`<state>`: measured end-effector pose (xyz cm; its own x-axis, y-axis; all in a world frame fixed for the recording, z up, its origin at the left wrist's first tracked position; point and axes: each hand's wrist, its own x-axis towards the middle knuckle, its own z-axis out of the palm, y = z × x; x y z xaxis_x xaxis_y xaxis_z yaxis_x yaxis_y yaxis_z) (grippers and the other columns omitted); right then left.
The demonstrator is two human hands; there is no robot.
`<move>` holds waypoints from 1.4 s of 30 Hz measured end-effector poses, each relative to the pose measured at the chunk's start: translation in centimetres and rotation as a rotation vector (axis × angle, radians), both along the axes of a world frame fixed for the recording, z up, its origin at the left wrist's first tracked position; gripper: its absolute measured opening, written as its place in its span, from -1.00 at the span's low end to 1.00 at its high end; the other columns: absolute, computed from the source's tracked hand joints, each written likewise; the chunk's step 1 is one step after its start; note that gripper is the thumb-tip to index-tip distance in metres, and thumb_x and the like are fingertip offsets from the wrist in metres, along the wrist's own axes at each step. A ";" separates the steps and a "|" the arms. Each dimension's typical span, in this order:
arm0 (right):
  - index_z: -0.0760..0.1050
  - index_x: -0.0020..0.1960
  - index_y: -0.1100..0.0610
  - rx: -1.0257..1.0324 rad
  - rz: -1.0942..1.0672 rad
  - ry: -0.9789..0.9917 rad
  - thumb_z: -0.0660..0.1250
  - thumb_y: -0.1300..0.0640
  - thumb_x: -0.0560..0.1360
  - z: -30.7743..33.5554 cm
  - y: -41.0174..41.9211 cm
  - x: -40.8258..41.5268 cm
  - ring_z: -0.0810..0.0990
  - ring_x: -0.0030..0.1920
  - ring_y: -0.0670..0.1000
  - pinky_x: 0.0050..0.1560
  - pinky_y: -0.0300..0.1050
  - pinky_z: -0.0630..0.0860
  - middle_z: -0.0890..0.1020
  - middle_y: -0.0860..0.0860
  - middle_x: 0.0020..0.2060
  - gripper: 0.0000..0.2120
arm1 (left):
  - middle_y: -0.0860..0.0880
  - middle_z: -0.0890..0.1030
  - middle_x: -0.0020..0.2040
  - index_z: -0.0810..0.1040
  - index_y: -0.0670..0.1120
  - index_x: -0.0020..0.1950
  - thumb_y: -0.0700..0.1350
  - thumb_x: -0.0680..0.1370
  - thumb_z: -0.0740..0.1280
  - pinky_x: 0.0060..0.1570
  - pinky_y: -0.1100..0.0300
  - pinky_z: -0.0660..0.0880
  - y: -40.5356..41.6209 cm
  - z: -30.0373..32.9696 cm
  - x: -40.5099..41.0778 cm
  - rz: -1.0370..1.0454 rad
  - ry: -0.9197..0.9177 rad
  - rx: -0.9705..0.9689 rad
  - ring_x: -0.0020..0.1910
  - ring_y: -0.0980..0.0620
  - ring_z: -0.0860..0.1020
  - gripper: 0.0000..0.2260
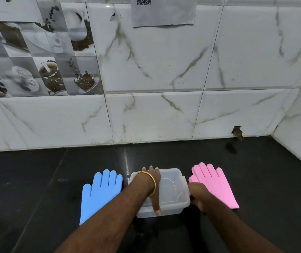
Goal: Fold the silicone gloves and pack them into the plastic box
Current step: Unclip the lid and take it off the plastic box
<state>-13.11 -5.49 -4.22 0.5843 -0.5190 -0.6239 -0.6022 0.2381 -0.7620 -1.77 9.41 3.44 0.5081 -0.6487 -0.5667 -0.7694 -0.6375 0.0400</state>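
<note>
While both gloves lie flat and unfolded on the black worktop (36,179), the clear plastic box (169,189) sits between them near the front edge, with its translucent lid on top. The blue glove (100,192) lies just left of the box, fingers pointing toward the wall, its cuff partly hidden under the left forearm. The pink glove (213,183) lies just right of the box, fingers also toward the wall and tilted a little to the left; its cuff end reaches nearer the viewer.

The left hand (153,181) lies over the lid, fingers spread across the far left edge and the thumb stretched down along the near side; its grip is wide and flat, pressing on the box rather than curled round it. A yellow bangle (148,179) circles that wrist. The right hand (199,196) is at the box's right end, its fingers curled round the rim or latch there, and it covers the pink glove's thumb side.

Behind the worktop rises a white marble-patterned tiled wall (164,70), with coffee-themed picture tiles (36,57) at upper left and a paper sheet with a QR code (162,10) at the top.
</note>
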 end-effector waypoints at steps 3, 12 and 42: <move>0.55 -0.11 0.30 -0.212 0.042 0.051 0.33 0.30 0.45 0.1 0.0 0.3 0.63 -0.32 0.05 -0.33 -0.08 0.57 0.65 0.12 -0.28 -0.93 | -0.15 -0.11 0.60 -0.19 -0.12 0.58 0.09 0.28 0.59 0.47 -0.19 0.04 0.6 -0.2 0.3 0.003 0.014 -0.041 0.56 -0.22 -0.07 0.17; 0.15 0.51 -0.16 -1.004 0.684 -0.178 0.36 -0.50 0.21 5.0 4.1 3.5 0.22 0.51 0.02 0.45 0.11 0.23 0.22 -0.09 0.53 -0.02 | 0.01 0.61 0.15 0.56 0.02 0.19 0.06 0.54 0.33 0.12 0.19 0.43 8.9 -4.5 1.3 0.807 -0.006 -1.236 0.20 -0.01 0.54 -0.74; 0.05 0.49 -0.24 -1.154 1.429 0.246 0.53 -0.36 0.11 6.2 11.1 9.5 0.17 0.49 0.22 0.41 0.38 0.19 0.16 0.07 0.51 0.09 | -0.20 0.68 -0.31 0.59 -0.18 -0.10 -0.22 0.54 0.31 -0.33 0.08 0.66 10.7 -9.3 0.3 1.298 0.609 -0.918 -0.43 -0.06 0.62 -0.93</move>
